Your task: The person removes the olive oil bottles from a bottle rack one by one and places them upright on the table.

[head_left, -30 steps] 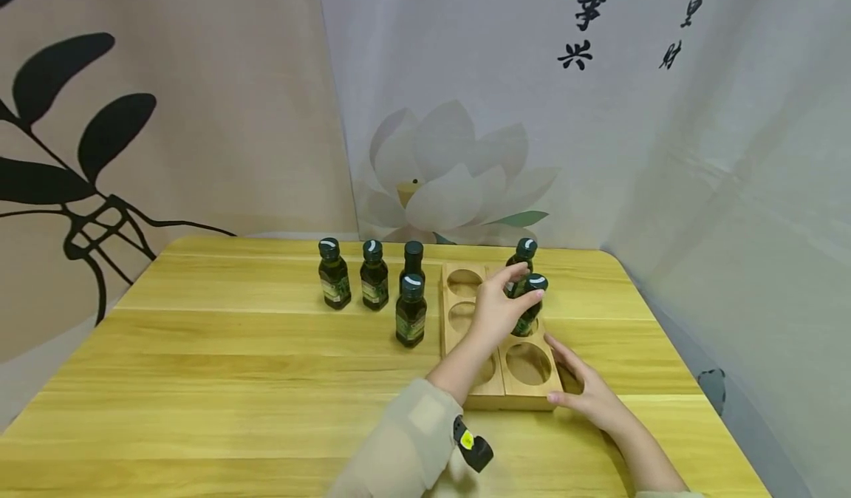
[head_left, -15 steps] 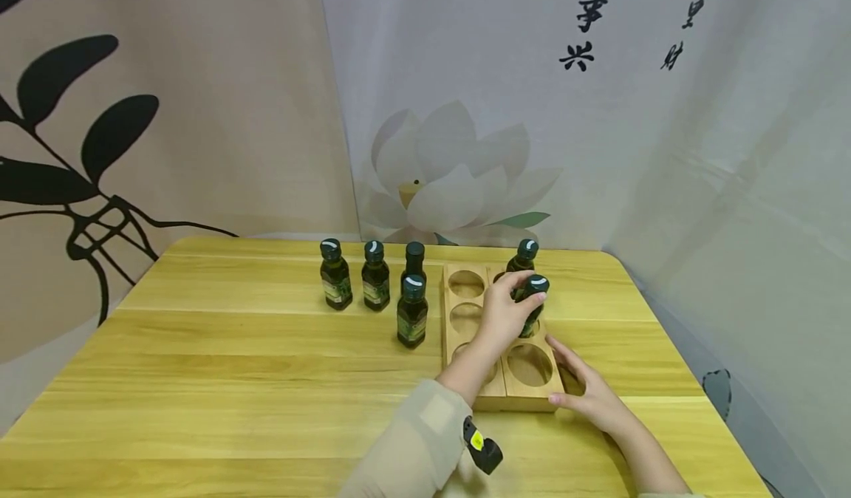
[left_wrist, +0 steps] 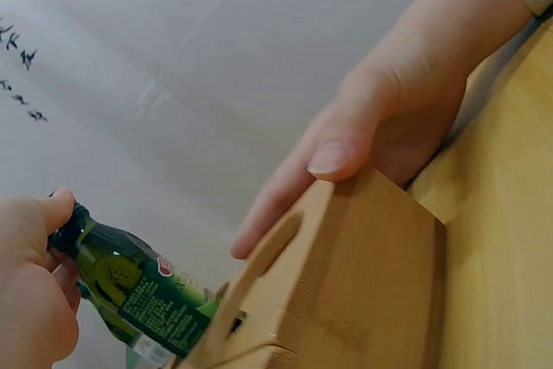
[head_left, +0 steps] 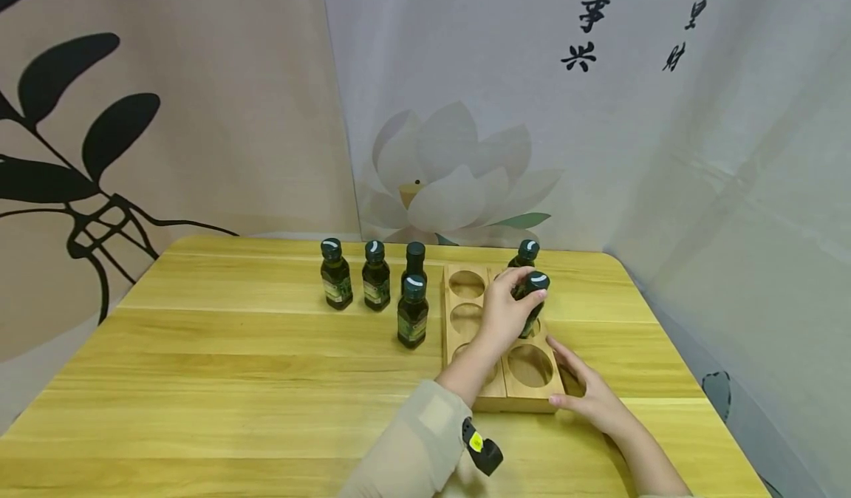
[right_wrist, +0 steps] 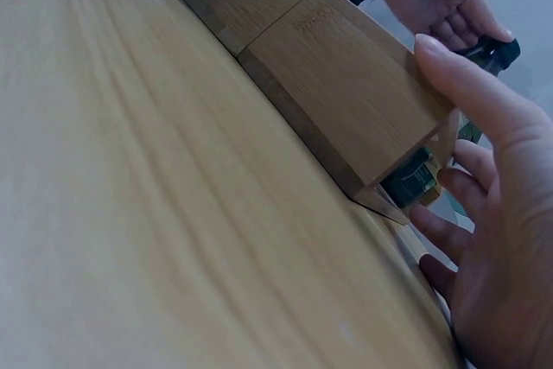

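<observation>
My left hand grips a dark green bottle near its cap; the bottle stands in the middle hole of the right column of a wooden rack. In the left wrist view the fingers of that hand curl round the labelled bottle where it enters the rack. My right hand rests with straight fingers against the rack's near right corner, and in its wrist view the right hand lies along the side of the rack. A second bottle stands in the far right hole.
Several loose dark green bottles stand on the yellow wooden table left of the rack, the nearest bottle close to the rack's left side. The rack's left column and near right hole hold nothing. Cloth backdrops hang behind and to the right.
My left hand's fingers have closed higher on the bottle, near its cap, and the bottle has settled slightly in the hole. The right hand has stayed at the rack's corner.
</observation>
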Tool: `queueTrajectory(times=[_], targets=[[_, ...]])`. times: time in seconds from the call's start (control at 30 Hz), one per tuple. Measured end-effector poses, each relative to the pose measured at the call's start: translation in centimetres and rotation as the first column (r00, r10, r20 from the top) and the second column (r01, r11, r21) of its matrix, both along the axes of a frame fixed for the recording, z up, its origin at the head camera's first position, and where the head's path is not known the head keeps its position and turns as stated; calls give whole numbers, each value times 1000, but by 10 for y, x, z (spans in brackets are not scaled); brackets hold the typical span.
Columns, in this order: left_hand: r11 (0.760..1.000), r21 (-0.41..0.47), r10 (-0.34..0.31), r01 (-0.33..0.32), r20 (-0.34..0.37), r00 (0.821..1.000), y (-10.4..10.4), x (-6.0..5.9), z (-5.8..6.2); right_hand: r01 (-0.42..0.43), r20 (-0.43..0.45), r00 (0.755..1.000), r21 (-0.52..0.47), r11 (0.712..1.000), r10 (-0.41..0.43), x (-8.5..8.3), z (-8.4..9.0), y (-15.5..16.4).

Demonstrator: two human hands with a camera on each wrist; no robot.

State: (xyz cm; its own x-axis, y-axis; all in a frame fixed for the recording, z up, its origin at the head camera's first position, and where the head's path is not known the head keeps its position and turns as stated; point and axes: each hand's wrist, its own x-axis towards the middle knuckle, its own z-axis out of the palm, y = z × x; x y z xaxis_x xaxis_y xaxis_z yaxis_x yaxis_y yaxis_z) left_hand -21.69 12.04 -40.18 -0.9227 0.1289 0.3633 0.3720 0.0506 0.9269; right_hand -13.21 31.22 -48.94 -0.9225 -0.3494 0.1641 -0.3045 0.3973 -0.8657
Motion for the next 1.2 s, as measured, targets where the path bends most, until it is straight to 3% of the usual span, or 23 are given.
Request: queueTrajectory(times=[0.4,0.8,1.03,1.2], targets=[[998,59,-16,18,-39,999,-5,8,33,-8,21,1000,-9,1000,8,0,1,2],[993,108,-23,38,-137,990,-22,17,64,-12,-7,1000,0,1000,12,0,0,2],[994,110,17,13,-265,964,-40,21,82,-6,4,1000,-12,1000,6,1,0,3],[994,109,35,-3,-288,957,-58,26,98,2,16,1000,-5,1000,-2,0,0,2]])
